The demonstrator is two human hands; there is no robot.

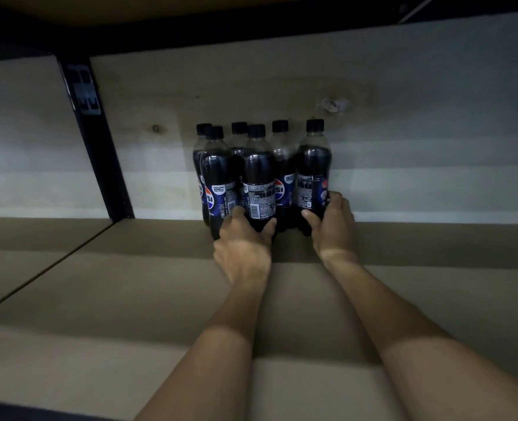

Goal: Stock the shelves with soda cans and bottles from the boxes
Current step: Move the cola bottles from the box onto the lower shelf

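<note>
Six bottles [260, 174] upright on the shelf [130, 284], right of the post [96, 141], left hand [244, 244] curled round the front middle bottle [259, 183], right hand [332, 229] clasping the front bottle [314, 168] farthest from the post
</note>
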